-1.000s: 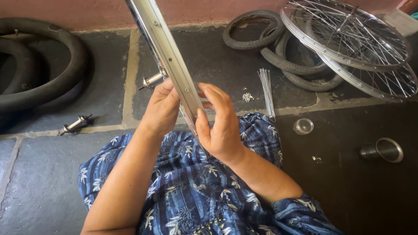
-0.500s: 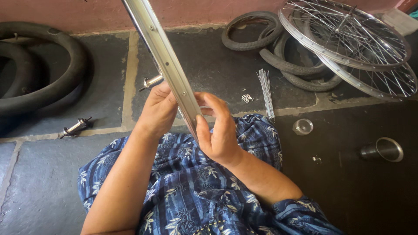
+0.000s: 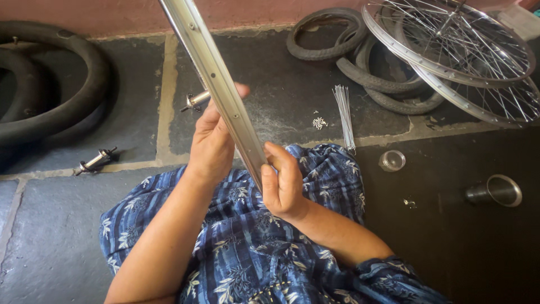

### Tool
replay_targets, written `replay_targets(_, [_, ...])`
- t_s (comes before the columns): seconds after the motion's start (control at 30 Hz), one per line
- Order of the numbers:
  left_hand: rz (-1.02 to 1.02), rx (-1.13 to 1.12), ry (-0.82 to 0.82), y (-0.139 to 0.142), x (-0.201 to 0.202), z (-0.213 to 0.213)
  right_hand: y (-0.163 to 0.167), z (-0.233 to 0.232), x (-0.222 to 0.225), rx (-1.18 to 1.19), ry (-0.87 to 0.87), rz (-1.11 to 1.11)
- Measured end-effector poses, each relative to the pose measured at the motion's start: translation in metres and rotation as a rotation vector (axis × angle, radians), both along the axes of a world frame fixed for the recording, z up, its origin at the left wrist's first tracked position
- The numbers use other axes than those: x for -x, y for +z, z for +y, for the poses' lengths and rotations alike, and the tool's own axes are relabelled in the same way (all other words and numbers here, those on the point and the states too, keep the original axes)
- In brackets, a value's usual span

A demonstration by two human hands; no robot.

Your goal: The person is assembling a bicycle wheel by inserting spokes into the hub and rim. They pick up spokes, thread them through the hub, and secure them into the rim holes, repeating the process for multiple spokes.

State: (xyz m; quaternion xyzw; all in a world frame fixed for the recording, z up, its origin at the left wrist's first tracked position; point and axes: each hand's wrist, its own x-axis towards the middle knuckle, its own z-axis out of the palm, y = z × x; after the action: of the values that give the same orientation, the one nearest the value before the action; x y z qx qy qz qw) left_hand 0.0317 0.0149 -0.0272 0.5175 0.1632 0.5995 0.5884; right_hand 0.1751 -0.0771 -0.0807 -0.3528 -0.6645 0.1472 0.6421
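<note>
I held the bare wheel rim (image 3: 216, 79) edge-on in front of me, its silver channel running from the top edge of my view down toward my lap. My left hand (image 3: 212, 143) was wrapped around it from the left, fingers closed behind the metal and the thumb tip showing past its right side. My right hand (image 3: 283, 181) gripped the rim's lower end, thumb pressed flat along the channel and the other fingers curled shut beneath it. Both hands were clamped on the rim, one just above the other, close but not touching. The rim hung over my blue flowered skirt (image 3: 247, 247), which spread across my knees onto the stone floor (image 3: 67, 225).

Behind my left hand a small axle hub (image 3: 195, 101) lay on the floor, partly hidden by the rim. A second hub (image 3: 95, 161) lay nearer the floor's left edge, just beside a seam between slabs. Large black tyres (image 3: 62, 95) were stacked at the far left corner. A bundle of loose spokes (image 3: 344, 115) lay to the right of the rim, with a little scatter of nipples (image 3: 319, 122) just beside it. Further right, two spoked wheels (image 3: 450, 42) leaned over a heap of thinner tyres (image 3: 382, 79) at the far right corner. A small round tin (image 3: 392, 160) and a steel cup on its side (image 3: 495, 191) sat near the right edge.
</note>
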Motion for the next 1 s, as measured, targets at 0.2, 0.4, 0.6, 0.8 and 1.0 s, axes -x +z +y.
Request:
replay_targets(0.2, [-0.129, 0.062, -0.06, -0.017, -0.001, 0.007, -0.003, 0.001, 0.002, 0.007, 0.033, 0.019])
replay_targets(0.4, [-0.221, 0.145, -0.149, -0.019, 0.002, -0.003, -0.01, -0.002, 0.0, 0.0, 0.089, 0.03])
replay_targets(0.6, [-0.178, 0.175, -0.195, -0.005, 0.007, 0.005, -0.011, 0.0, 0.0, -0.014, 0.038, 0.007])
replay_targets(0.8, [-0.155, 0.142, -0.22, -0.012, 0.009, 0.007, -0.015, -0.001, 0.0, -0.013, 0.022, 0.017])
replay_targets(1.0, [-0.111, 0.158, -0.185, -0.01, 0.007, 0.005, -0.017, 0.0, 0.0, 0.011, 0.052, 0.042])
